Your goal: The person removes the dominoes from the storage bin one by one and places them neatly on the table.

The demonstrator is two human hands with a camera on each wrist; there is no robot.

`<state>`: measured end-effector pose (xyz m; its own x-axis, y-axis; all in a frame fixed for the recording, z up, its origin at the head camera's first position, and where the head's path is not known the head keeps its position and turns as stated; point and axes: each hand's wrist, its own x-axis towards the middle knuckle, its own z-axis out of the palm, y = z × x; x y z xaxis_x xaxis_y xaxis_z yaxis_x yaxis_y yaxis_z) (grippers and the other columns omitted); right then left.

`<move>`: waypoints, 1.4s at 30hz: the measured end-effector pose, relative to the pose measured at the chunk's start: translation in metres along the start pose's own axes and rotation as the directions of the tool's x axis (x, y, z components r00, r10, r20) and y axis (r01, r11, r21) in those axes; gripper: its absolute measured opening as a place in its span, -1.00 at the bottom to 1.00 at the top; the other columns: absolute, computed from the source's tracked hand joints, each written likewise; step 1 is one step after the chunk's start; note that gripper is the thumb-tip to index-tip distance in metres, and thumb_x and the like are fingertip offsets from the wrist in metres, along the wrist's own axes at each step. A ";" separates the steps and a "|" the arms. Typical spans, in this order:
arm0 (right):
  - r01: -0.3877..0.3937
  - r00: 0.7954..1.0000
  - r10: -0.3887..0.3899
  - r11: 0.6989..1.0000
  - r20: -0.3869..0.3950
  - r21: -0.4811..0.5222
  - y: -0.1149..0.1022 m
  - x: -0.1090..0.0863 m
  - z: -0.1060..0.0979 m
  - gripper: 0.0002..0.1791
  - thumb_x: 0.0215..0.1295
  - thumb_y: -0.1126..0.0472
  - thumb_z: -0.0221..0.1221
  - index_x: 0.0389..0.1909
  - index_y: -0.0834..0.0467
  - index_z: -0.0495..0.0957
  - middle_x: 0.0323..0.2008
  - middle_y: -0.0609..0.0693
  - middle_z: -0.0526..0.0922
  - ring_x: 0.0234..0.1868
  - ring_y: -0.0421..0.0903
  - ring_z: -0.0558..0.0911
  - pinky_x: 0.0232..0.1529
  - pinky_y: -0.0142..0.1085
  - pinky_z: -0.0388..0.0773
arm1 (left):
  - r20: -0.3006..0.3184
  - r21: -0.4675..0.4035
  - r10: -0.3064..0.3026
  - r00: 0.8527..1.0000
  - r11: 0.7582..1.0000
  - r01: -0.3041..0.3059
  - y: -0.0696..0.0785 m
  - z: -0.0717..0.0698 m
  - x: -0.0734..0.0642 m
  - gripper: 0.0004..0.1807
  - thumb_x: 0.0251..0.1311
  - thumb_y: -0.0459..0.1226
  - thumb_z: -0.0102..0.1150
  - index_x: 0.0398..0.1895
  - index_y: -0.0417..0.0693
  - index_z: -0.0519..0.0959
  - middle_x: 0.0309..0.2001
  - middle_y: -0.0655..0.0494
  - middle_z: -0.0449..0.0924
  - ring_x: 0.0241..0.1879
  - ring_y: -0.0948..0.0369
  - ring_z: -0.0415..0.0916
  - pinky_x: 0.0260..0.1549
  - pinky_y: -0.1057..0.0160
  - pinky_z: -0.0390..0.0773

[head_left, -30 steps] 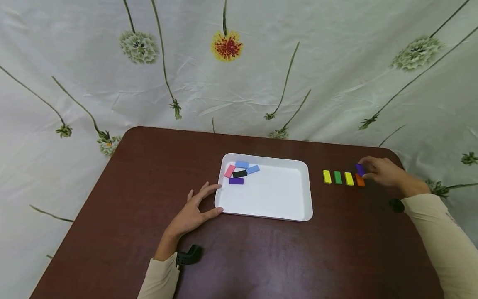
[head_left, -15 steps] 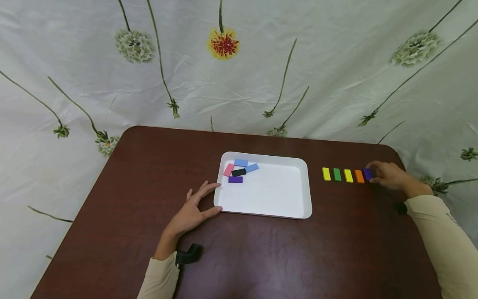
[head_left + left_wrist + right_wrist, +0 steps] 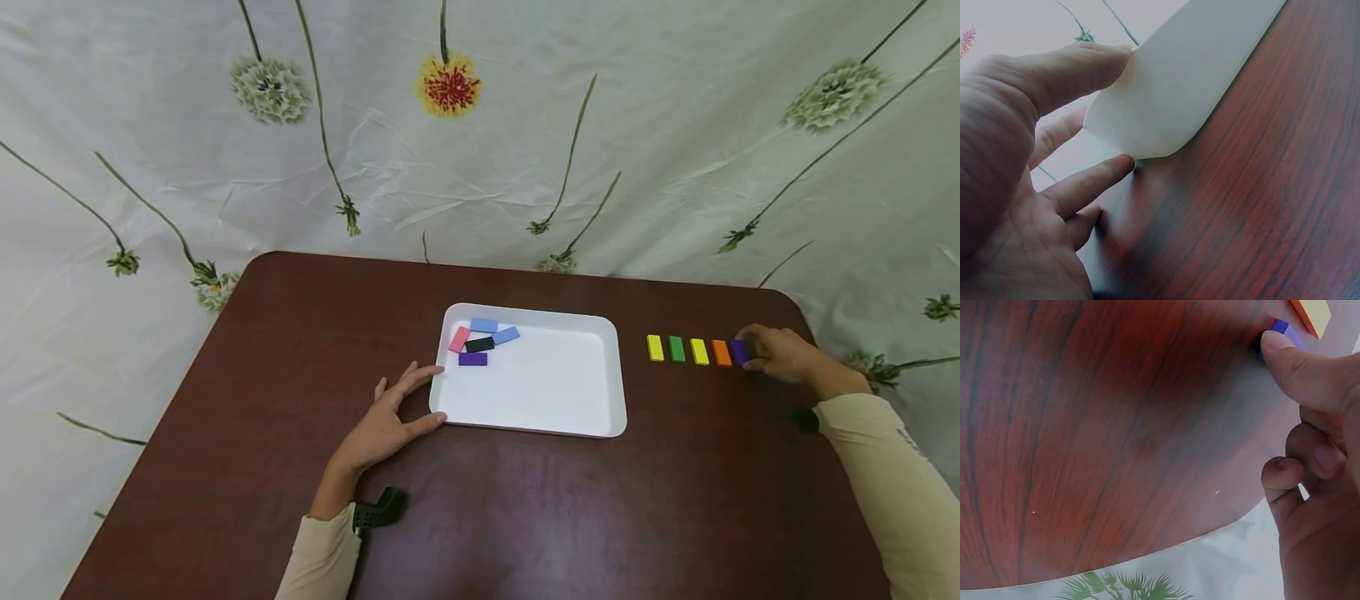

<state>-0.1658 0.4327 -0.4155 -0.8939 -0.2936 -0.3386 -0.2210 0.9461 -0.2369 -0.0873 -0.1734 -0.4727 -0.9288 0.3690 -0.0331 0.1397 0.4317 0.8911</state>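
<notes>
Block, purple: lay on table, just beside orange block, pinched by its ends in curled right hand; seemed light, stiff, smooth, best held there. Touched tray's left end with left hand, fingers spread, gripping nothing.

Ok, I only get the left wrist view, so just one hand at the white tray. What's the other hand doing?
Observer: The right hand pinches a purple block.
Child: Ooh! What's lined up beside that?
Observer: From the head view's left: a yellow block, a green block, a second yellow block and an orange block.
Child: And is anything inside my tray?
Observer: Yes, the tray holds five blocks: a pink block, two blue blocks, a black block and another purple one.
</notes>
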 end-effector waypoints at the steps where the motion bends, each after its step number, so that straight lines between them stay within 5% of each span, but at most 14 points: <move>1: 0.004 1.000 -0.004 1.000 0.000 -0.001 0.000 0.000 0.000 -0.53 0.30 0.37 0.25 0.13 0.49 0.34 -0.57 -0.04 0.35 -0.55 -0.12 0.33 -0.43 -0.24 0.36 | 0.001 -0.001 0.001 1.000 1.000 -0.001 0.000 0.000 0.000 -0.26 0.19 -0.11 0.41 0.44 0.18 0.34 0.50 -0.03 0.24 0.61 -0.07 -0.20 0.39 -0.37 -0.54; 16: 0.050 0.998 -0.052 0.998 -0.048 -0.035 0.000 -0.002 -0.006 -0.46 0.22 0.40 0.30 0.14 0.50 0.32 -0.57 -0.04 0.37 -0.56 -0.14 0.34 -0.41 -0.17 0.46 | -0.005 0.004 0.000 1.000 1.000 0.000 -0.001 0.000 0.000 -0.28 0.20 -0.10 0.41 0.43 0.22 0.35 0.50 -0.01 0.25 0.61 -0.07 -0.19 0.39 -0.36 -0.53; 23: 0.020 1.000 -0.020 0.999 0.010 -0.033 0.002 -0.001 -0.002 -0.48 0.25 0.38 0.29 0.13 0.50 0.32 -0.46 0.06 0.48 -0.49 -0.12 0.45 -0.42 -0.14 0.49 | -0.001 0.004 0.002 1.000 1.000 -0.002 0.000 0.000 0.000 -0.27 0.20 -0.11 0.41 0.44 0.19 0.35 0.50 -0.01 0.24 0.61 -0.07 -0.19 0.39 -0.37 -0.53; 42: 0.031 0.999 -0.032 0.999 -0.012 -0.028 0.000 -0.005 0.002 -0.48 0.26 0.40 0.27 0.15 0.49 0.29 -0.55 -0.02 0.37 -0.55 -0.14 0.35 -0.43 -0.19 0.42 | -0.006 0.003 0.012 1.000 1.000 -0.012 -0.001 0.000 0.000 -0.27 0.19 -0.12 0.41 0.43 0.16 0.36 0.50 -0.03 0.26 0.60 -0.09 -0.18 0.38 -0.39 -0.52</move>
<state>-0.1606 0.4340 -0.4156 -0.8911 -0.3216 -0.3200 -0.2594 0.9399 -0.2222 -0.0869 -0.1734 -0.4734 -0.9290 0.3697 -0.0197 0.1522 0.4297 0.8901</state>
